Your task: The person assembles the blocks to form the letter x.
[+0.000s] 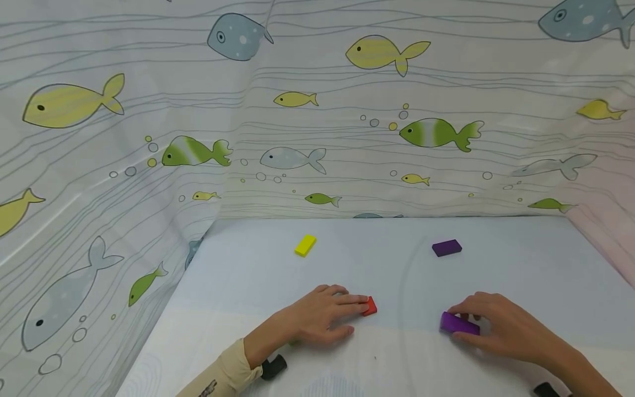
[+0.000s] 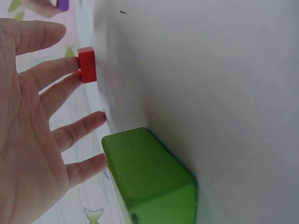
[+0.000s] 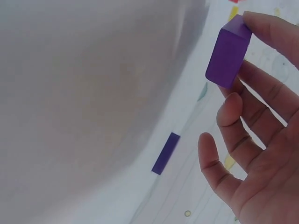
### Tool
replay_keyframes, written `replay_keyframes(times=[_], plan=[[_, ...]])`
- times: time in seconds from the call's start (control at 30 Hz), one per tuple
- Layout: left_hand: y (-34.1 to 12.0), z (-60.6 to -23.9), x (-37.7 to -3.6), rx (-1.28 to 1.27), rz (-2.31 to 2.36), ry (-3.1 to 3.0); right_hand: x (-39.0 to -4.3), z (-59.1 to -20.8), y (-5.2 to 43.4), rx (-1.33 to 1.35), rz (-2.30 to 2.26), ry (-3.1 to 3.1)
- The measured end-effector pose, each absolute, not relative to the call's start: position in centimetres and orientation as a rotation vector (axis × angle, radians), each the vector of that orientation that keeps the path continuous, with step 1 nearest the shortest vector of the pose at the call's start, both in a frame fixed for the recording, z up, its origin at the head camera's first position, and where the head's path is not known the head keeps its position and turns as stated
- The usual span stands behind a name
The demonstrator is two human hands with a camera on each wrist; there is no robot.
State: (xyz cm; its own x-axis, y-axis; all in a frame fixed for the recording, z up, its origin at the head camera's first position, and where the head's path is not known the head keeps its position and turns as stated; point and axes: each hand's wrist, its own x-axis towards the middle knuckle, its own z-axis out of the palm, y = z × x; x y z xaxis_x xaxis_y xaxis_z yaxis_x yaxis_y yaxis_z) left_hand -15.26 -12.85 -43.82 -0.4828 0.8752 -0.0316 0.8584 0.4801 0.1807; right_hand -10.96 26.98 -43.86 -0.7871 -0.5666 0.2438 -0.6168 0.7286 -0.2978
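Observation:
My left hand [image 1: 324,315] reaches over the table with fingers spread. Two of its fingertips touch a small red block [image 1: 370,306], also seen as a red block [image 2: 87,65] in the left wrist view. Under that hand's wrist lies a green block [image 2: 149,172], almost wholly hidden in the head view. My right hand [image 1: 506,325] pinches a purple block [image 1: 459,323] between thumb and fingers. From the right wrist the purple block [image 3: 229,51] shows at the thumb tip, while the ring and little fingers curl free of it.
Farther back on the white table [image 1: 238,264] are a yellow block [image 1: 305,245] at left and a dark purple block [image 1: 447,248] at right. A fish-patterned curtain [image 1: 317,127] stands behind the table and along its left side.

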Motion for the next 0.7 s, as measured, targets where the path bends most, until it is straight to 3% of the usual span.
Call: replay_keyframes(times=[0.7], plan=[[-12.6,-43.5,-15.3,1.470,0.204,2.583,-11.2,-42.9,24.9,1.000,0.567,-2.788]])
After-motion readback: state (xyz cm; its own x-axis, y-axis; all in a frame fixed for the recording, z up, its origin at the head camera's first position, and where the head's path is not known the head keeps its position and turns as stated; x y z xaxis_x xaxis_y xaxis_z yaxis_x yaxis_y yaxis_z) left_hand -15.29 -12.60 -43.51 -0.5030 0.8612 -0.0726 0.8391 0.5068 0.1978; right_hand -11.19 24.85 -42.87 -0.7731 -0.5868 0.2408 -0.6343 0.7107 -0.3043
